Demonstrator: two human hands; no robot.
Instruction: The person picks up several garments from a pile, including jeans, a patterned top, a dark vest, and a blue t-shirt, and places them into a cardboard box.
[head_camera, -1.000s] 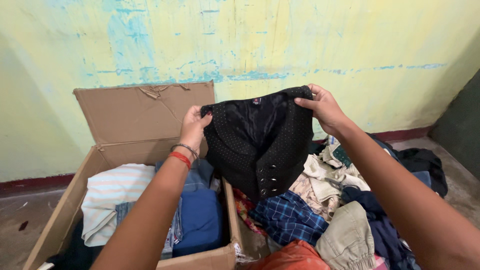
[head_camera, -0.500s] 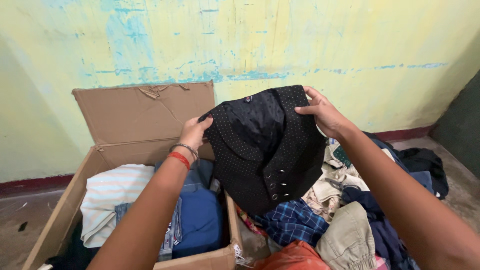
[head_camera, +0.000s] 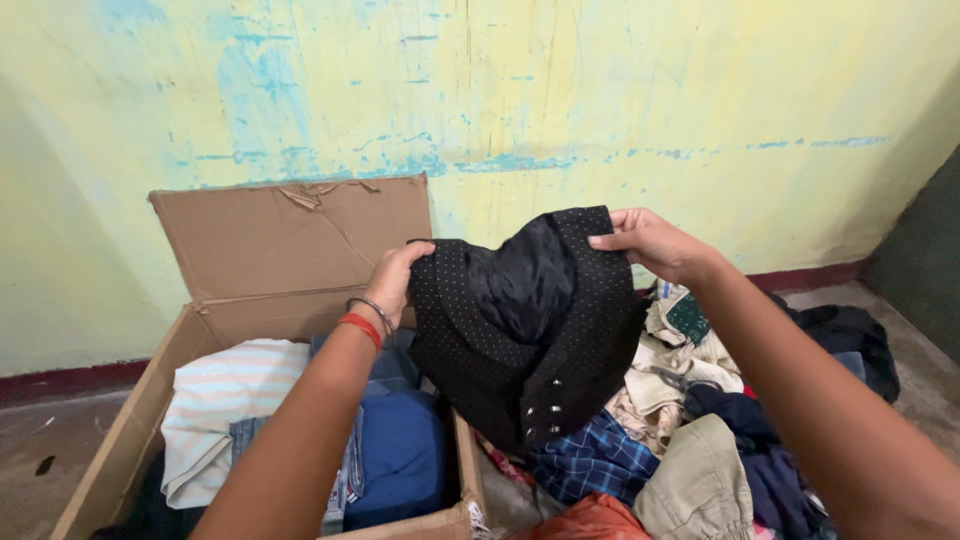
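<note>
Both hands held a black dotted garment (head_camera: 525, 330) up over the cardboard box (head_camera: 290, 240): the left hand (head_camera: 398, 280) and right hand (head_camera: 650, 240) each pinched a top corner. A loosened pinch could drop it onto the clothes pile (head_camera: 690, 470).

The black garment (head_camera: 520, 330) is showing matt dotted cloth, a glossy satin-like lining and small shiny metal studs at 6 o'clock. The box (head_camera: 290, 240) is looking like rough, matt brown cardboard. The wall (head_camera: 600, 90) at 12 o'clock is showing chalky, peeling paint.
</note>
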